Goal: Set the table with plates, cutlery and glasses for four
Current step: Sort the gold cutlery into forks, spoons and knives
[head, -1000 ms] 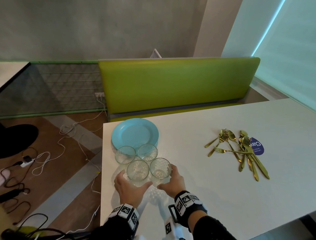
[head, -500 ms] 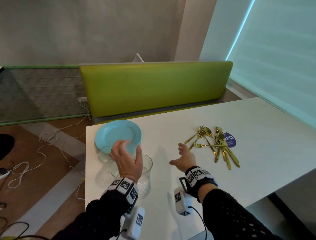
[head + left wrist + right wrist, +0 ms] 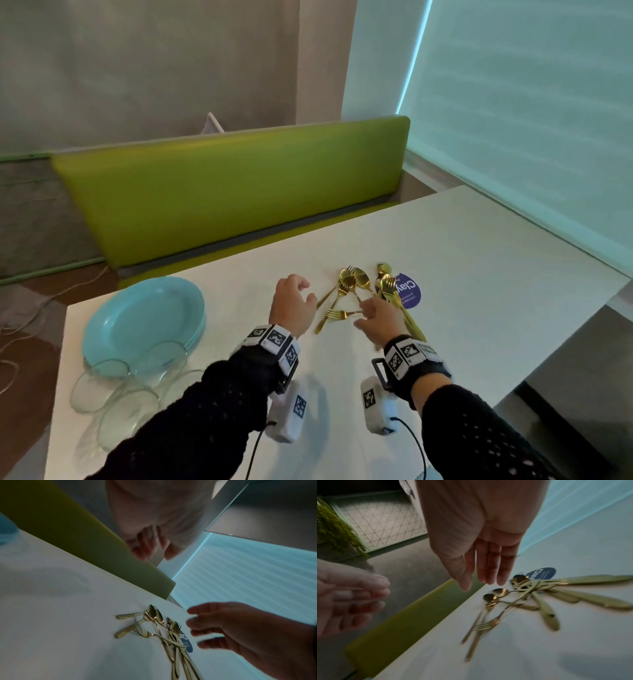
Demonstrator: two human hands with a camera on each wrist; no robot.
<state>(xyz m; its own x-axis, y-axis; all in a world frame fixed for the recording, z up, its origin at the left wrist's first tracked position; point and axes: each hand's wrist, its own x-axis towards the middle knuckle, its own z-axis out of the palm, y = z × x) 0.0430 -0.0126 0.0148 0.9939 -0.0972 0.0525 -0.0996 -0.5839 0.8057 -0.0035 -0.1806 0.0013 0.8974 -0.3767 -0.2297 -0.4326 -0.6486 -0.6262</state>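
Observation:
A heap of gold cutlery (image 3: 363, 294) (image 3: 159, 627) (image 3: 527, 599), forks, spoons and knives, lies on the white table (image 3: 462, 260). My right hand (image 3: 371, 313) (image 3: 481, 566) hovers over the heap's near side with straight fingers, holding nothing. My left hand (image 3: 296, 294) (image 3: 149, 545) hangs just left of the heap, fingers loosely curled and empty. A stack of light blue plates (image 3: 144, 318) sits at the table's left end. Several clear glasses (image 3: 113, 387) stand in front of the plates.
A round blue sticker (image 3: 407, 294) lies under the cutlery's right side. A green bench back (image 3: 226, 192) runs along the table's far edge. A lit window blind (image 3: 531, 120) is on the right. The table drops off at its right corner (image 3: 609, 287).
Both hands left the glasses and moved right to the cutlery heap. My view swung right with them, so the plates and glasses now sit at the far left.

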